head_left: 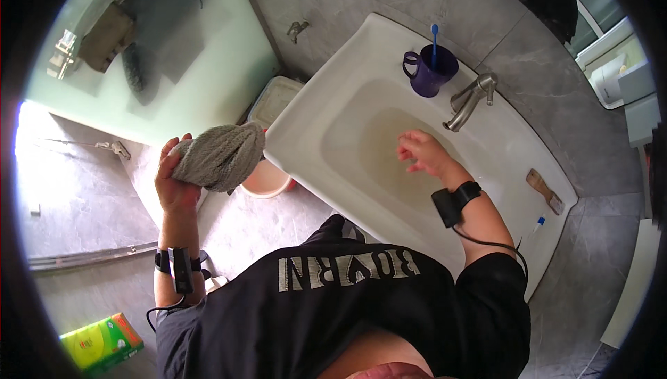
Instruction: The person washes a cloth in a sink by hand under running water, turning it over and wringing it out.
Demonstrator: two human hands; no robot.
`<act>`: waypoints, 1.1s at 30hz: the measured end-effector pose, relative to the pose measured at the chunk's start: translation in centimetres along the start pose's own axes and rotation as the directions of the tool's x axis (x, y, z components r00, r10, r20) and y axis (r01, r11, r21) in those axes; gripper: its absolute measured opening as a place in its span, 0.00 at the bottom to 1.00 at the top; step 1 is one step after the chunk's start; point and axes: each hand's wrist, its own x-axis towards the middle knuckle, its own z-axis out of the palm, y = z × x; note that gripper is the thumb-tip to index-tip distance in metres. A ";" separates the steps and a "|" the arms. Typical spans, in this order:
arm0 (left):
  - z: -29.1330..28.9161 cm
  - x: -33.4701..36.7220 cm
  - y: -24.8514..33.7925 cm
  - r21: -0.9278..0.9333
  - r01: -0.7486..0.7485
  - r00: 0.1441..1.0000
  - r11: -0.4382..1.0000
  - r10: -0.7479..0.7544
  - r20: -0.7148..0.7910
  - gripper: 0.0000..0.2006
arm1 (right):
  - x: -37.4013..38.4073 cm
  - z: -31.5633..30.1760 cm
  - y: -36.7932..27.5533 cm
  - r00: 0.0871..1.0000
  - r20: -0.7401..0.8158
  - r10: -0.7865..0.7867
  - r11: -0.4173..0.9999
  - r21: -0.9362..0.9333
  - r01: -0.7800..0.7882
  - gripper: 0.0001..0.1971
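Left of the white washbasin (306,132), my left hand (174,183) grips a bunched grey towel (226,157), its fingers wrapped around the outer end. The towel is held clear of the basin's left corner, above a pinkish bucket (267,179). My right hand (424,152) hovers over the bowl of the basin, where cloudy, yellowish water appears to stand. Its fingers are loosely bent and apart, with nothing in them. Beyond that hand is the metal tap (472,101), and beside the tap stands a dark purple mug (431,73) with a blue toothbrush (435,42) in it.
A wooden-handled brush (544,190) and a blue-capped tube (538,223) lie on the basin's right ledge. At the left rises a frosted glass panel (208,66). A wall valve (297,29) sticks out behind the basin. A green tissue pack (103,343) is at lower left.
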 end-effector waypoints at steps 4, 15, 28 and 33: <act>1.9 -3.8 -0.1 0.053 -0.037 0.995 0.998 0.032 0.099 0.17 | -2.6 1.6 -2.3 0.552 0.046 -0.833 0.213 -0.893 0.396 0.19; 5.4 -11.2 -6.0 0.460 0.063 0.879 0.885 -0.268 0.394 0.23 | -10.2 12.3 -7.8 0.675 0.556 -0.484 0.870 0.389 0.304 0.17; -10.3 -16.8 -2.9 0.479 0.404 0.909 0.779 -0.400 -0.116 0.20 | -12.0 22.9 -13.2 0.573 0.673 -0.468 0.597 -0.237 0.766 0.16; -20.2 -20.5 3.4 0.332 0.323 0.945 0.886 -0.283 -0.164 0.18 | -12.0 34.7 -16.7 0.331 0.772 -0.542 0.506 -0.015 0.862 0.11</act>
